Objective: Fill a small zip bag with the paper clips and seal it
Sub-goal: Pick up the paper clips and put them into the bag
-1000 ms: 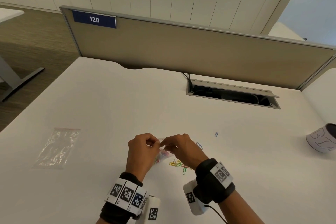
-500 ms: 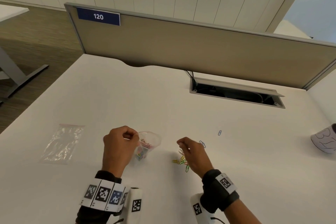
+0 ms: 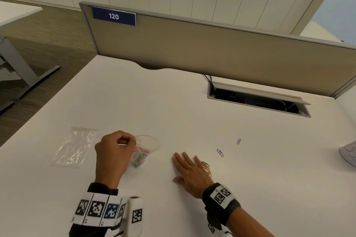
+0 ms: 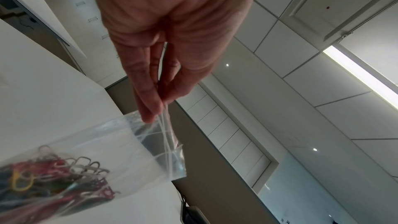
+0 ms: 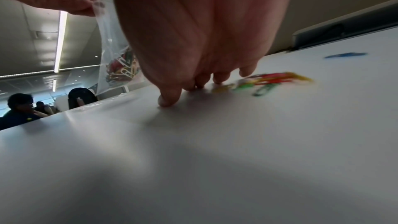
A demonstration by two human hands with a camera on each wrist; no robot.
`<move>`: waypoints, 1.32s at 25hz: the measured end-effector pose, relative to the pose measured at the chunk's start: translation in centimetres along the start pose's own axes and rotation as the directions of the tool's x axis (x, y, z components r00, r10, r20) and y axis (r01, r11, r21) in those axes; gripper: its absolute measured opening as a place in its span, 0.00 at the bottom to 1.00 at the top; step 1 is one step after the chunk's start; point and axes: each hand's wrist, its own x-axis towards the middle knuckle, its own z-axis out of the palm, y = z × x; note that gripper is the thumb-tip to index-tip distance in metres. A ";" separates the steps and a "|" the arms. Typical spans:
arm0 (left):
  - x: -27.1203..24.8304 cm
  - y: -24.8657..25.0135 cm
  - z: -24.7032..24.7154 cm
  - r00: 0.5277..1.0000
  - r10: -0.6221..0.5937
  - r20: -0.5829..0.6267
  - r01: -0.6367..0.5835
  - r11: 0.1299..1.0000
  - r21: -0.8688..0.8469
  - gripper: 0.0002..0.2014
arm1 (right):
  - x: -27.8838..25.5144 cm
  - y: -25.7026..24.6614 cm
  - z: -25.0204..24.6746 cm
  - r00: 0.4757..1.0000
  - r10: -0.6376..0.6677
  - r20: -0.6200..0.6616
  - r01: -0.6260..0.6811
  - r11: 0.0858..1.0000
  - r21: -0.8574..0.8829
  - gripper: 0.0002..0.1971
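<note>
My left hand [image 3: 123, 146] pinches the rim of a small clear zip bag [image 3: 143, 152] and holds it up just above the desk, its mouth gaping. Several coloured paper clips [image 4: 53, 178] lie bunched in the bag's bottom. My right hand [image 3: 189, 169] lies flat on the white desk [image 3: 173, 106] with straight fingers, its fingertips [image 5: 170, 101] touching the surface. A small heap of loose coloured clips [image 3: 206, 167] lies right beside its fingers, also blurred in the right wrist view [image 5: 271, 81]. Two blue clips [image 3: 220, 152] lie further right.
A second, empty zip bag [image 3: 74, 148] lies flat to the left. An open cable tray [image 3: 258, 100] sits at the back by the beige divider [image 3: 212, 48]. A white paper cup [image 3: 348, 153] lies on its side at the right edge.
My hands have parted: the left carried the bag to the left, the right let go of it and came down flat beside the loose clips.
</note>
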 end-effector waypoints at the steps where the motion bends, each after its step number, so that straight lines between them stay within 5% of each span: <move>1: -0.1 0.1 0.2 1.000 -0.001 0.007 0.001 1.000 -0.006 0.03 | -0.8 0.9 0.2 1.000 0.022 -0.015 -0.023 0.999 -0.045 0.36; 4: -0.4 0.7 1.0 1.000 -0.015 0.027 0.016 0.999 -0.032 0.04 | -3.4 2.9 0.9 0.989 0.146 -0.034 -0.149 0.981 -0.127 0.31; 10: -1.0 1.5 2.6 0.997 -0.005 0.078 0.008 0.999 -0.033 0.04 | -6.3 3.6 1.5 0.999 -0.037 -0.005 0.034 0.966 -0.258 0.37; 14: -1.4 1.8 3.3 0.995 0.010 0.099 -0.008 1.000 -0.016 0.04 | -6.3 6.4 0.6 0.999 0.034 -0.038 -0.042 0.969 -0.242 0.39; 16: -1.7 2.0 3.7 0.994 0.014 0.105 -0.013 1.000 -0.005 0.04 | -5.8 8.1 -0.7 0.993 0.046 -0.109 -0.062 0.988 -0.142 0.40; 18: -1.8 2.0 4.4 0.993 0.009 0.118 -0.010 1.000 0.004 0.04 | -5.1 9.9 -2.3 0.953 0.222 -0.206 -0.200 0.972 0.126 0.41; 22: -2.3 2.3 6.0 0.986 -0.016 0.164 0.014 1.000 0.015 0.06 | -4.0 14.0 -4.2 0.793 0.589 -0.155 -0.456 0.743 0.490 0.42; 28: -3.1 2.6 8.3 0.978 -0.024 0.207 0.014 0.999 0.050 0.05 | -3.7 11.0 -2.7 0.910 0.407 -0.076 -0.334 0.831 0.444 0.45; 33: -3.9 3.3 9.6 0.968 -0.021 0.250 0.006 0.998 0.059 0.05 | -4.5 8.5 -1.0 0.931 0.319 -0.177 -0.238 0.899 0.368 0.36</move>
